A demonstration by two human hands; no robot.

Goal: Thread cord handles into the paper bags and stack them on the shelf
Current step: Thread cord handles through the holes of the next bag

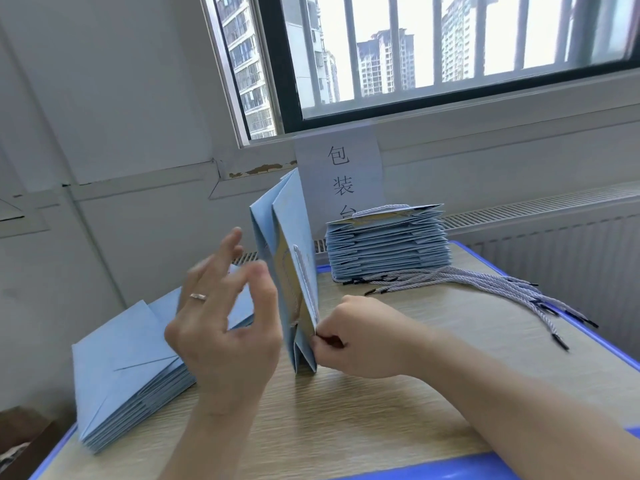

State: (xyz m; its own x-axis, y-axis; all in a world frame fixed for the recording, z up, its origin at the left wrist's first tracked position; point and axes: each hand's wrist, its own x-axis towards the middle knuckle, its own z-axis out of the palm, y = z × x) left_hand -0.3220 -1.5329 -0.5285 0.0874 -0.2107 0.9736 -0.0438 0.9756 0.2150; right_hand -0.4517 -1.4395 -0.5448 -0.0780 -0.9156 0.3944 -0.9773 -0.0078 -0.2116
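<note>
— Wood-grain table (381, 410) with a blue rim, loaded on both sides. Anything worth worrying about?

— Mostly the flat pile (128, 368) of pale-blue bags on the left: fanned out a little, close to the table's left edge, so likely to slide off under a careless elbow. Less so the back pile (388, 244) at the far right, squarer, with a cord handle showing on top (no shelf in view for either).

— And the bag (294, 216) standing upright in the middle?

— Gripped at one low point only, so liable to flop sideways or crease. Could also tear at a hole under a hard tug on the cord (304, 271) running down its face.

— The loose cords (485, 282)?

— Trailing toward the right edge, near the forearm; easy to sweep to the floor.

— Hands, then.

— Right hand (353, 337) low over the table, knuckles up, thumb and forefinger pinching the bag's lower edge; possibly a cord tip in that pinch too, impossible to tell. Left hand (225, 323) raised just beside the bag, blurred, fingers spread and loosely bent, gripping nothing. Ring (198, 296) on one finger.
</note>
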